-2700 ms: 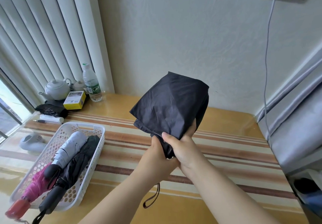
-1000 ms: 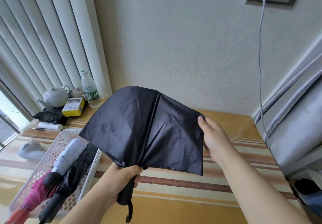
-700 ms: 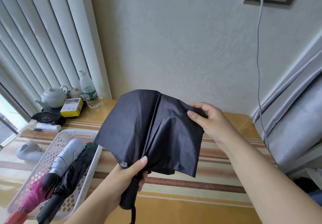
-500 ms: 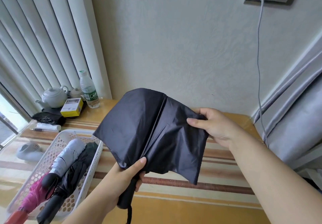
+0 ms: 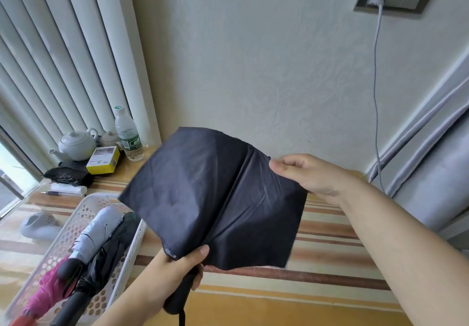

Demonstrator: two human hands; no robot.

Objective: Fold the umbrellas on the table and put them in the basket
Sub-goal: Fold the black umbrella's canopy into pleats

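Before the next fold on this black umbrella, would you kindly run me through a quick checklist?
1. Left hand grips the black umbrella at its handle: ok.
2. Right hand pinches the canopy edge: ok.
3. Canopy wrapped tight: not ok, panels spread loose.
4. Closure strap found: cannot tell.
5. Basket within reach at the left: ok.
6. Room in the basket: cannot tell; grey umbrella, pink umbrella and another black one already inside.

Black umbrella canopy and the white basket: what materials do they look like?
Black umbrella canopy: thin woven synthetic fabric, probably polyester or nylon; soft sheen, creases, drapes limply. White basket: moulded plastic by the look; glossy, rigid walls with regular punched holes.
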